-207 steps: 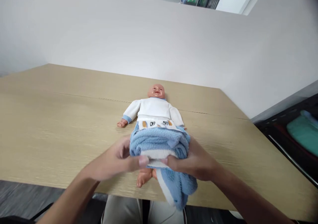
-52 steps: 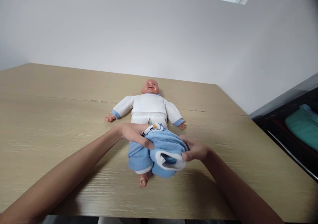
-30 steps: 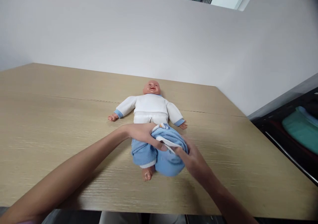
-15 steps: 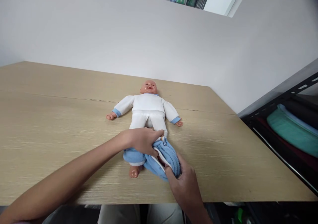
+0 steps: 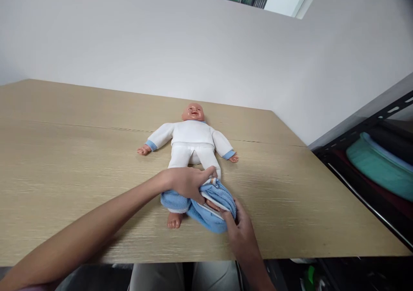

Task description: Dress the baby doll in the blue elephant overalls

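Observation:
A baby doll (image 5: 192, 132) in a white body suit with blue cuffs lies on its back, feet toward me. Blue fleece doll pants (image 5: 211, 222) with white trim are bunched around its lower legs. One bare foot (image 5: 174, 220) sticks out of the pants leg on the left; the other foot is mostly hidden inside the cloth. My left hand (image 5: 190, 182) reaches across the legs and is closed on the waist edge of the pants. My right hand (image 5: 240, 228) pinches the pants' right side, thumb at the opening.
The doll lies on a wooden table (image 5: 80, 162) against a white wall (image 5: 145, 46). To the right stands a black rack (image 5: 361, 192) holding folded green cloth (image 5: 380, 170). My legs (image 5: 158, 277) are below the table's front edge.
My right hand has shifted slightly right and up, with the pants' edge in it. The doll's leg on the right has swung a little outward. My left hand stays nearly in place.

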`<state>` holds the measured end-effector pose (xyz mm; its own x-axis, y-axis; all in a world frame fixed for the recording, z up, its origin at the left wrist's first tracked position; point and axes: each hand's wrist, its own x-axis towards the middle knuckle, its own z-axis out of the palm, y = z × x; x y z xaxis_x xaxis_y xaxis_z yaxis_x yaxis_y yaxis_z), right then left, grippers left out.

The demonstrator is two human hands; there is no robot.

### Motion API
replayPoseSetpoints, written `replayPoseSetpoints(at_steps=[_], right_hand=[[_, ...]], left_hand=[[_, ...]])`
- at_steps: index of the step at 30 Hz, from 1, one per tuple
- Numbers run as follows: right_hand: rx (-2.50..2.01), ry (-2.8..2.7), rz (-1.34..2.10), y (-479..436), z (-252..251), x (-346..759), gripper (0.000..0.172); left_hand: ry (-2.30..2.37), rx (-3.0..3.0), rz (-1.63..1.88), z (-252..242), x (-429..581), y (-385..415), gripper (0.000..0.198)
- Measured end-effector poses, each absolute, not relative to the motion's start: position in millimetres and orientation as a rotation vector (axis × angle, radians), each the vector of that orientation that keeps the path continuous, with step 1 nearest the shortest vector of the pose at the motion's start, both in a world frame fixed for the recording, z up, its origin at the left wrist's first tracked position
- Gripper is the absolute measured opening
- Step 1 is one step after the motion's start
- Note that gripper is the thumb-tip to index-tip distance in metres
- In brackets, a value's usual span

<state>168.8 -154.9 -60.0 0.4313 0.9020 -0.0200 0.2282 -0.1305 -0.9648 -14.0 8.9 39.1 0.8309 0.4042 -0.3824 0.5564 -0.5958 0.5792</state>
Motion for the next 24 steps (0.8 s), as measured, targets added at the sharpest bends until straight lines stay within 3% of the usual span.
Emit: replayPoseSetpoints(at_steps=[7, 14, 17, 21, 24], right_hand=[[-1.499, -0.761, 1.139, -152.5, -55.6, 169.4, 0.052], [-1.402, -0.795, 1.288, -144.4, -66.2, 178.4, 0.072], [-1.358, -0.837, 1.282, -140.7, -62.8, 180.5, 0.068], [-1.252, -0.995, 1.12, -129.7, -50.7, 180.0, 0.045], [-1.172, -1.071, 1.047, -118.4, -41.9, 183.1, 0.044]], left_hand=[[0.583, 2.032, -0.016, 39.7, -22.1, 13.8, 0.061], [0.557, 1.888, 0.202, 38.3, -31.2, 4.3, 0.064], [0.524, 1.924, 0.27, 36.1, -36.5, -0.6, 0.065], [0.543, 1.955, 0.317, 34.0, -43.4, -4.0, 0.056], [0.582, 2.036, 0.375, 33.5, -48.4, -3.7, 0.049]])
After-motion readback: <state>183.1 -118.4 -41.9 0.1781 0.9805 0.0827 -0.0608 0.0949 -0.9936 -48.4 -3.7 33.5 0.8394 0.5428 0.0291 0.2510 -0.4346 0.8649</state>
